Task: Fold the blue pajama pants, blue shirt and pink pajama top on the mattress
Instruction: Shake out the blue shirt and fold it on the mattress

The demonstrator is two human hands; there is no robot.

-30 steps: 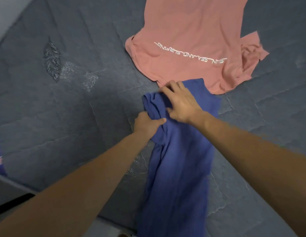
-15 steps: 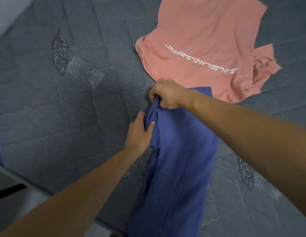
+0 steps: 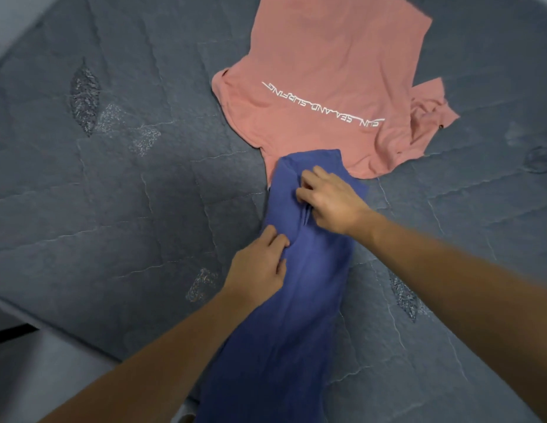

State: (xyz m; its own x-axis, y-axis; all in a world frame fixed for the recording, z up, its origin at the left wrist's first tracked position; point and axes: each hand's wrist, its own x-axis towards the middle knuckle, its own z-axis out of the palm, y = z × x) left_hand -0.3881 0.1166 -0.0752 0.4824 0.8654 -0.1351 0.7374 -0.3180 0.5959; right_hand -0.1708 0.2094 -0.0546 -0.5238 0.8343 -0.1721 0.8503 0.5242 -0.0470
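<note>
Having let go of the bunched top edge, we now pinch a crease of the blue garment with our right hand at twelve o'clock and our left hand at six, its far end overlapping the pink top on the mattress, still aligning.

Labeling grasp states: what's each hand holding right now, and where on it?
Both on the blue garment. Left hand pinches its left edge mid-length; right hand pinches a gathered crease near its far end, by the pink top.
</note>
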